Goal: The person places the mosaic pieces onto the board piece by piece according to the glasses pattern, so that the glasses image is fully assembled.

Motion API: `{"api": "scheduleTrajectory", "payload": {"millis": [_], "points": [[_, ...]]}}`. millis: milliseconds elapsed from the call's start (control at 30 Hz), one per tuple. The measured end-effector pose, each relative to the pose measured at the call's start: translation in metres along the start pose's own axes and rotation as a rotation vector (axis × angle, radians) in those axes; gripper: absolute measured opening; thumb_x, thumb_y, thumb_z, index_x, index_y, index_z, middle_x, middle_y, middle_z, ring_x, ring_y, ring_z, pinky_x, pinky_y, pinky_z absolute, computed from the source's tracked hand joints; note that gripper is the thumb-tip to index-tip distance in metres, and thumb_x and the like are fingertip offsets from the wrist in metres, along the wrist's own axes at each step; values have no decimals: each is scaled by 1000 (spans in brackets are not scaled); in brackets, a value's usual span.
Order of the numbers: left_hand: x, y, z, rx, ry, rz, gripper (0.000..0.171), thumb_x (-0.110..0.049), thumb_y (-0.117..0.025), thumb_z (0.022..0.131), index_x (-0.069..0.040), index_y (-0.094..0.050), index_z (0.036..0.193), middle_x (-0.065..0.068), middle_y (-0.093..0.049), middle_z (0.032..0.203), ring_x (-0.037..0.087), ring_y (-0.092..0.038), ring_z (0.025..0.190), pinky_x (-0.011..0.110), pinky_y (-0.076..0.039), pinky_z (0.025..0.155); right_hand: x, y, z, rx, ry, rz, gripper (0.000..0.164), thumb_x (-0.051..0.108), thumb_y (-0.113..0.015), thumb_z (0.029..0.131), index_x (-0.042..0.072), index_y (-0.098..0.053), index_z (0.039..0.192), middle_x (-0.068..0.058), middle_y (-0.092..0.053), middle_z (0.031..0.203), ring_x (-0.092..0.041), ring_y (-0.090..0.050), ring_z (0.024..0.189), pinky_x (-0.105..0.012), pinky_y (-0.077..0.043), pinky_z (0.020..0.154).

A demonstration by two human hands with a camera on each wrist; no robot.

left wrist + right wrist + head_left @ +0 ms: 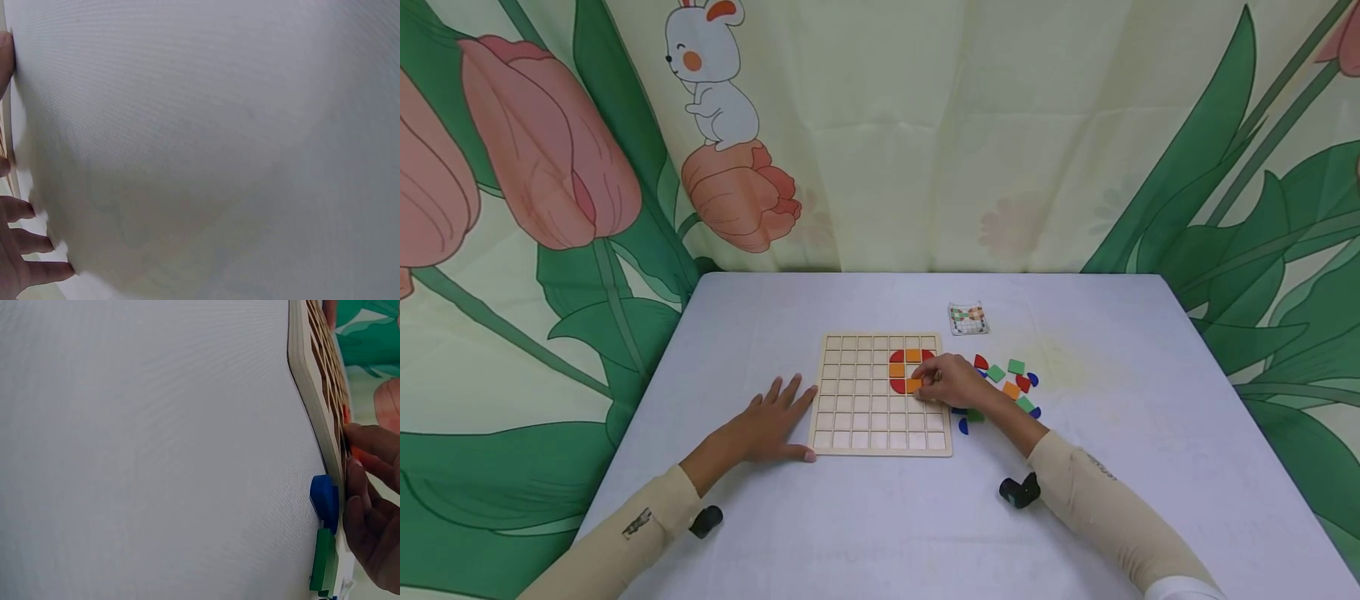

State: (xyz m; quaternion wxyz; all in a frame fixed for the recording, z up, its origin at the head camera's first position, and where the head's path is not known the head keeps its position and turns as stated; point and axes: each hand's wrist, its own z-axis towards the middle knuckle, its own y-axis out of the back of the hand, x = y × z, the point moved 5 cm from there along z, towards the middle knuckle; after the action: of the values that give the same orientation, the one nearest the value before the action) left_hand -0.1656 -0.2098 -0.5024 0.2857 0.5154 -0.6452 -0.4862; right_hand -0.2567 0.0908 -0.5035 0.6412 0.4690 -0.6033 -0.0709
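Note:
A wooden grid board (850, 408) lies flat on the table. In its upper right cells, red rounded tiles (897, 357) and orange square tiles (913, 356) form a partial ring. My right hand (953, 382) reaches over the board's right edge and pinches an orange square tile (913, 386) low in the ring. In the right wrist view, orange (357, 452) shows between the fingertips, and the palm hides some cells in the head view. My left hand (775, 421) is spread at the board's left edge, fingertips right at the frame and thumb by the lower left corner.
Loose green squares (1017, 367), blue rounded pieces (963, 427), red pieces (981, 362) and an orange square (1011, 390) lie scattered right of the board, some under the right forearm. A small pattern card (968, 319) lies behind them. A printed curtain (895, 167) hangs beyond the table.

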Motion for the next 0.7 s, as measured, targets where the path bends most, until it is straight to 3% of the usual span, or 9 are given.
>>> {"api": "scheduleTrajectory", "payload": {"millis": [700], "points": [[-3, 2, -2, -21, -10, 3, 110, -72, -68, 79, -14, -24, 161, 23, -16, 166, 53, -15, 150, 70, -29, 111, 4, 1, 2, 6, -28, -53, 23, 21, -81, 86, 12, -75, 105, 3, -63, 78, -14, -56, 74, -27, -47, 71]]}}
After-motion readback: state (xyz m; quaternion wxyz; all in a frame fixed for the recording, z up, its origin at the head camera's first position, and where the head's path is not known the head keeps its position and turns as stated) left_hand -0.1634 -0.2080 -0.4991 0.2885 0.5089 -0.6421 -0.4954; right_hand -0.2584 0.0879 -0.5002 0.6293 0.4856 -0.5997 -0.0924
